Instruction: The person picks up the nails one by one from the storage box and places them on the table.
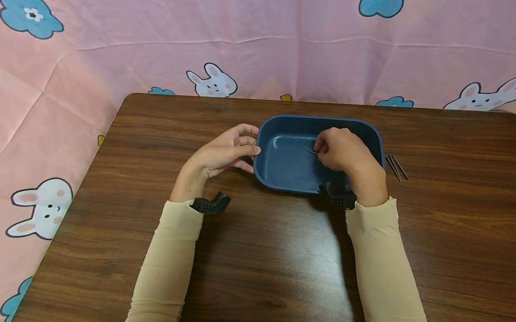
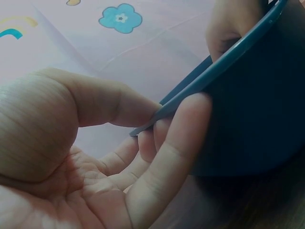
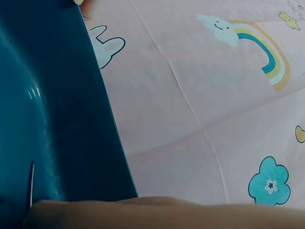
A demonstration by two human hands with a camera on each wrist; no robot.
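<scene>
A blue rectangular plastic tub point(image 1: 279, 172) stands on the wooden table. My left hand point(image 1: 221, 153) pinches its left end; in the left wrist view the thumb point(image 2: 116, 102) lies at the rim, with fingers against the outer wall point(image 2: 252, 124). Reaching into the tub, my right hand point(image 1: 343, 148) holds a thin metal rod point(image 1: 309, 150) low over the tub's floor. The rod's tip point(image 3: 31, 181) also shows in the right wrist view, while the right fingertips are mostly hidden. I cannot tell whether the rod touches the floor.
Several similar thin metal rods point(image 1: 393, 168) lie on the table just right of the tub. Behind the table's far edge hangs a pink cloth point(image 1: 262, 52) printed with rabbits and flowers. The brown tabletop point(image 1: 261, 255) extends to both sides and in front.
</scene>
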